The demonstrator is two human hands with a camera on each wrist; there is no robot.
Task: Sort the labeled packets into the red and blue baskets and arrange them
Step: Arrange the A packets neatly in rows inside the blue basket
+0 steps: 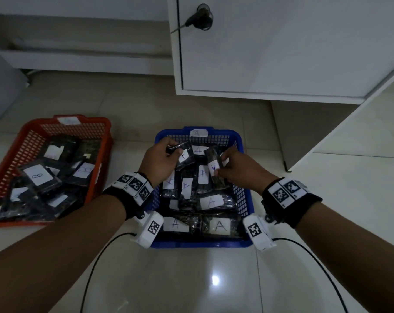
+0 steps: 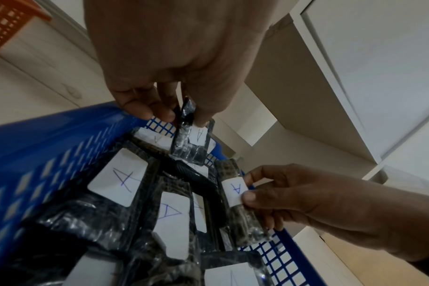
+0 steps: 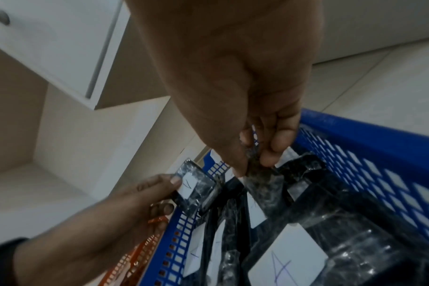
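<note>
Two packets are being held over the blue basket [image 1: 243,195], one in each grip. My left hand [image 1: 160,162] is pinching a dark wrapped packet [image 1: 184,157] by its upper end, thumb and fingers closed on it, the packet hanging near the basket's far wall. My right hand [image 1: 239,169] is gripping a second packet [image 1: 215,171] by its long edges, fingertips [image 2: 249,197] pressing on the white "A" label, the packet tilting up out of the pile toward the basket's right wall.

The blue basket is sitting on the tiled floor [image 1: 202,279] in front of me, carrying a tag marked "A" on its far rim. The packets lying in it are showing "A" labels face up, roughly in rows along the near edge and looser toward the far edge. The red basket [image 1: 29,141] is standing at the floor's left, well apart, holding a loose heap in which two readable labels are showing "B"; its own tag is too blurred to read.

Risks, in my judgement:
- The wrapping is looking glossy, so the left pinch at one end may be slipping and dropping the packet label-down.
- Setting either packet onto the crowded far rows may be covering neighbouring labels or disturbing the near rows.
- The red basket's heap is not yet being arranged.
</note>
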